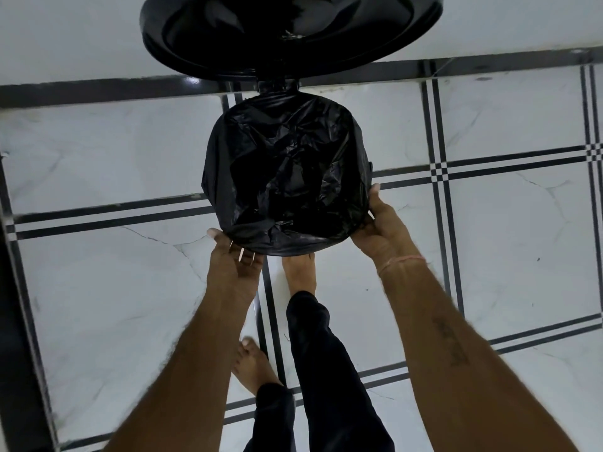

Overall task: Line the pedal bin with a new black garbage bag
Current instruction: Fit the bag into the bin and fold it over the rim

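On white marble-look floor tiles (98, 158) w/ black lines: left hand (233, 256), right hand (380, 223) grasp bag (287, 171).

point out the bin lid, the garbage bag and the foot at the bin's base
bin lid (290, 37), head view, on the underside of the raised lid
garbage bag (287, 164), head view, on the crumpled plastic sagging into the bin's mouth
foot (300, 272), head view, on the top of the bare foot, toes hidden under the bin

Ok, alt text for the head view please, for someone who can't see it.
Seen from above, both hands, left hand and right hand, hold the black garbage bag folded over the pedal bin's rim. The lid stands open, a bare foot at the bin's base, on white tiled floor.
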